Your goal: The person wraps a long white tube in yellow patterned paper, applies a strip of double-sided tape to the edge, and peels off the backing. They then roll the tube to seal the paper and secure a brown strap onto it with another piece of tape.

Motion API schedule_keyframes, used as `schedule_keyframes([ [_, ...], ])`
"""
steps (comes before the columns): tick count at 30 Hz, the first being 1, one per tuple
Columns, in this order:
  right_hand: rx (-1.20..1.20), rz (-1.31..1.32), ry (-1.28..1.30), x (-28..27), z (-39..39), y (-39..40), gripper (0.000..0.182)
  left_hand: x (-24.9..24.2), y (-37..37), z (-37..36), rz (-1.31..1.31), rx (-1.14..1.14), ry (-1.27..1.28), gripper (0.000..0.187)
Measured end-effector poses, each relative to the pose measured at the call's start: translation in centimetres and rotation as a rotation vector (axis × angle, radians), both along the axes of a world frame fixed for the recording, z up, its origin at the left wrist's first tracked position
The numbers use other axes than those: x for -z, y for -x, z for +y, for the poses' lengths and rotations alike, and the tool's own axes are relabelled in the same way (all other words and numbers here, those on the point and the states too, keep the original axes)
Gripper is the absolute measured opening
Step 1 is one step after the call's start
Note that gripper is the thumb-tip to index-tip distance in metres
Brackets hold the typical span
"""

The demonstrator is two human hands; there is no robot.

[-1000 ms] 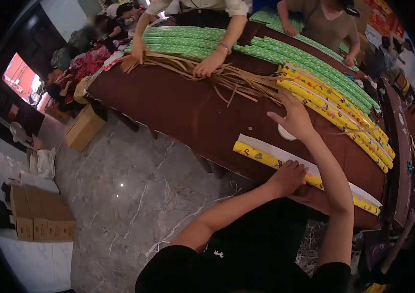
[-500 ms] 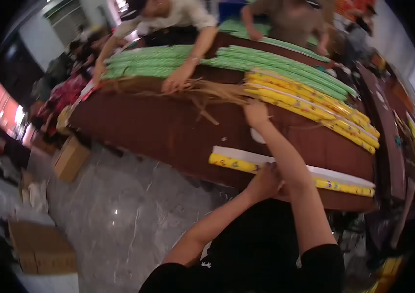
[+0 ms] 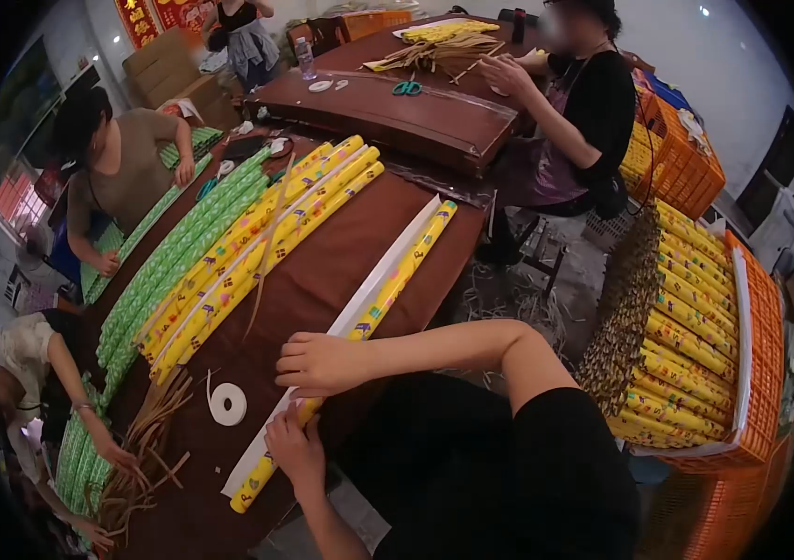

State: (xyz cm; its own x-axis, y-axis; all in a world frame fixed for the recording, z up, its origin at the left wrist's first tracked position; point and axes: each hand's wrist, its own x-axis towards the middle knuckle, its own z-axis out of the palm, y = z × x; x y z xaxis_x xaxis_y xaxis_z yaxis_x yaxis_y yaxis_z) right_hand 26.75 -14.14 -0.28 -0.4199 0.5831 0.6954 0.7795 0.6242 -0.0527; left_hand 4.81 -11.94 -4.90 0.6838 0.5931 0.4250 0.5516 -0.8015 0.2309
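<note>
A roll of yellow patterned wrapping paper (image 3: 400,273), its white edge partly unrolled, lies along the near side of the brown-covered table (image 3: 322,280). My left hand (image 3: 296,451) grips its lower part, fingers and thumb closed around it. Across its middle rests my right hand (image 3: 324,364), with fingers stretched out over the white edge; the palm side is hidden. A roll of white tape (image 3: 227,403) lies left of my hands. Beyond it are several finished-looking yellow rolls (image 3: 261,252), with a thin brown strip (image 3: 268,257) draped over them.
Green patterned rolls (image 3: 187,247) lie farther left, near a bunch of brown strips (image 3: 149,429) handled by a person (image 3: 19,373). Another person (image 3: 131,154) works with green paper. On the right, an orange crate (image 3: 759,355) holds stacked yellow rolls. A second table (image 3: 387,117) carries scissors (image 3: 407,89).
My view has swung to the right. My right hand has come back from the brown strips and yellow rolls onto the near roll. My left hand stays on that roll.
</note>
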Motion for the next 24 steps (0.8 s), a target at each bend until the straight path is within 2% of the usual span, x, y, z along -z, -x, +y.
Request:
schedule_keyframes([
  [2,0.021,-0.079,0.069,0.2,-2.2,-4.0,0.032,-0.4,-0.1,-0.2,0.022,-0.008,0.032,0.042],
  [4,0.055,-0.323,0.243,0.9,-3.5,-6.8,0.04,-0.6,-0.1,-0.2,0.037,-0.001,0.029,0.041],
  [5,0.052,-0.379,0.247,1.5,-3.5,-7.8,0.044,-0.6,-0.1,-0.2,0.061,-0.003,0.023,0.041],
  [13,-0.062,-0.214,0.159,4.8,-2.9,-9.0,0.037,-0.3,0.0,-0.7,0.006,0.0,-0.035,0.04],
  [18,0.017,-0.235,0.305,3.4,-3.5,-8.4,0.038,-1.1,0.2,-0.8,-0.011,-0.03,-0.06,0.047],
  [24,-0.015,-0.237,0.284,1.4,-3.4,-7.4,0.038,-0.6,0.3,-0.8,-0.06,-0.053,-0.096,0.054],
])
